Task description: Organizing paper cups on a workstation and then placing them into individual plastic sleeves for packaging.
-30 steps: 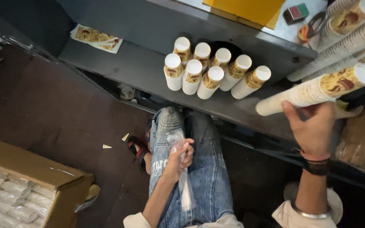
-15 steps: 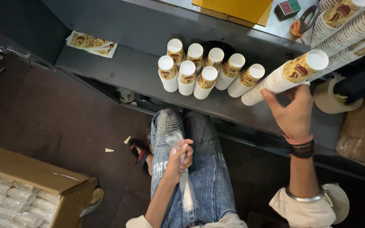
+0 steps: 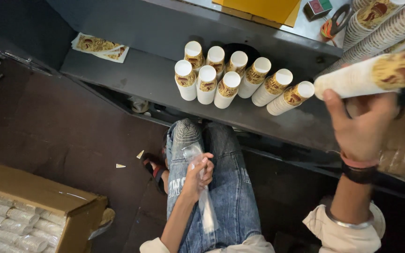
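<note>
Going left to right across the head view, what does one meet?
Open cardboard box of wrapped cups → flat printed sheets on the grey shelf → left hand gripping a clear plastic sleeve → cluster of cup stacks → right hand holding a long cup stack.

Paper cup stack (image 3: 376,77), matt, printed; clear glossy plastic sleeve (image 3: 202,197); grey matt metal shelf (image 3: 118,70); brown cardboard box (image 3: 33,192); faded denim jeans (image 3: 226,187).

Cup stacks on the shelf (image 3: 118,70): we count nine (image 3: 230,77), standing in two rows.
Stack in our right hand (image 3: 359,124): one (image 3: 371,75).
Clear sleeves in our left hand (image 3: 198,175): one (image 3: 206,206).
Cardboard boxes: one (image 3: 38,197).
</note>
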